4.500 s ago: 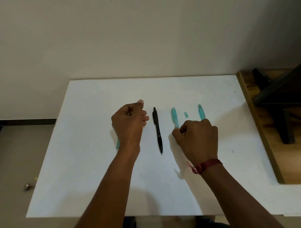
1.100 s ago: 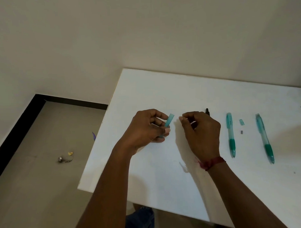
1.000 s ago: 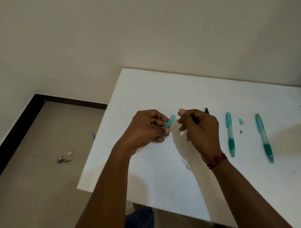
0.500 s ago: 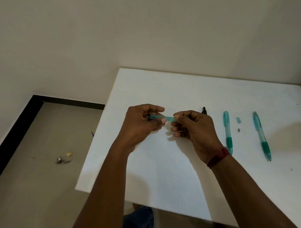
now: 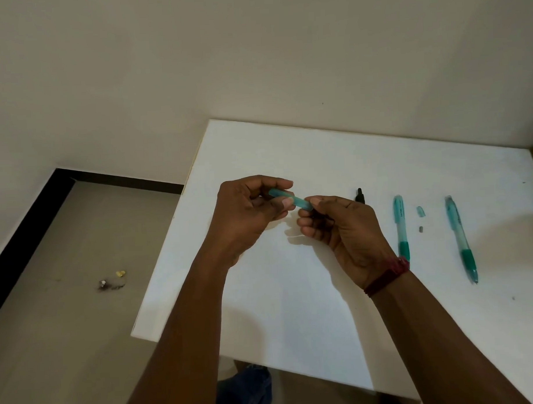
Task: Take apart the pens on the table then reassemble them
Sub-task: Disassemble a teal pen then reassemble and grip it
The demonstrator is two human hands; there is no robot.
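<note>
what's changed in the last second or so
The right hand moved in to the free end of the teal barrel and now pinches it; the left hand still grips the other end, and the barrel tipped from slanting up to nearly level. The teal pens, small loose parts and black pen lie unmoved on the table.

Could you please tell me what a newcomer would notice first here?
The left hand and right hand meet above the white table, both pinching a teal pen barrel between them. To their right lie a first teal pen and a second teal pen, apart, with a small teal piece between them.
</note>
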